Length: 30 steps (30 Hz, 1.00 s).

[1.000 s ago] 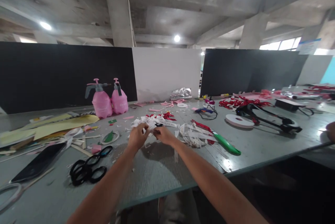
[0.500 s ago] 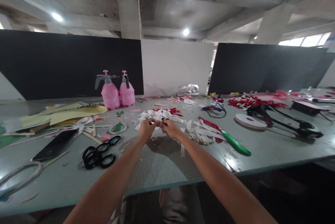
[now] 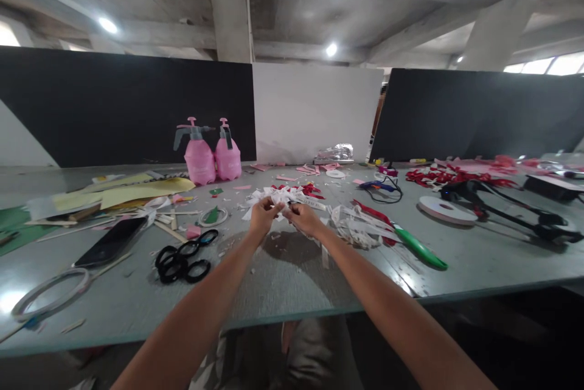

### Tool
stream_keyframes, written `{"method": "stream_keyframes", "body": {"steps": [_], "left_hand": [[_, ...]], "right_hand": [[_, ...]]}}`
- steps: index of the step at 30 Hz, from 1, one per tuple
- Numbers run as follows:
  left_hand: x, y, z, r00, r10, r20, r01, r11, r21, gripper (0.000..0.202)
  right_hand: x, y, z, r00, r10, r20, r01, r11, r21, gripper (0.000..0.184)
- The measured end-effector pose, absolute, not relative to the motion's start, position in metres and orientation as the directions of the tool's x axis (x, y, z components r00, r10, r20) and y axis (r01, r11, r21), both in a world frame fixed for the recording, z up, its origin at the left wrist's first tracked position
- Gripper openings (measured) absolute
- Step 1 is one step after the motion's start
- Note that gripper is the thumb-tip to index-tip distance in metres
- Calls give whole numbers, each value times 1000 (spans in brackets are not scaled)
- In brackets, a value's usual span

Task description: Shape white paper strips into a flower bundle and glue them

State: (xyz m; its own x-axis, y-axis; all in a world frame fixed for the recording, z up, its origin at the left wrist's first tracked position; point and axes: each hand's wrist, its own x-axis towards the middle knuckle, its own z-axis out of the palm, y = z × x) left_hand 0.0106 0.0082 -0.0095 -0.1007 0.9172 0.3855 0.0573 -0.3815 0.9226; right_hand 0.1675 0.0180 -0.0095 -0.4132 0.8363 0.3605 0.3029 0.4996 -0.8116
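Over the middle of the table, my left hand (image 3: 263,218) and my right hand (image 3: 305,219) are close together with their fingertips pinched. Between them is a small white ribbon piece (image 3: 285,208), partly covered by the fingers. Right behind the hands lies a heap of white ribbon pieces (image 3: 270,195), with red ribbon pieces (image 3: 310,190) beside it. A tangle of white ribbon strips (image 3: 349,229) is to the right of my right hand, near a long tool with a green handle (image 3: 420,250).
Black rings (image 3: 182,261), a phone (image 3: 112,242) and yellow paper (image 3: 141,193) lie left. Two pink spray bottles (image 3: 199,162) stand at the back. A glue gun (image 3: 378,186), ribbon roll (image 3: 447,210) and black strapped device (image 3: 497,207) are right. The table's front edge (image 3: 319,312) is near.
The view has shifted slightly, so the table things appear a little further right. Both hands stay pinched together, and more of the white ribbon piece shows between them.
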Motion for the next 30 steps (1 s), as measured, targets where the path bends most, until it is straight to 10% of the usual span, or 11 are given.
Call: {"method": "stream_keyframes", "body": {"steps": [30], "left_hand": [[13,10,-12,-70,949,308,-82,-313,946,38]], "right_hand": [[170,17,-6,-407,788,462,141,554,-820,41]]}}
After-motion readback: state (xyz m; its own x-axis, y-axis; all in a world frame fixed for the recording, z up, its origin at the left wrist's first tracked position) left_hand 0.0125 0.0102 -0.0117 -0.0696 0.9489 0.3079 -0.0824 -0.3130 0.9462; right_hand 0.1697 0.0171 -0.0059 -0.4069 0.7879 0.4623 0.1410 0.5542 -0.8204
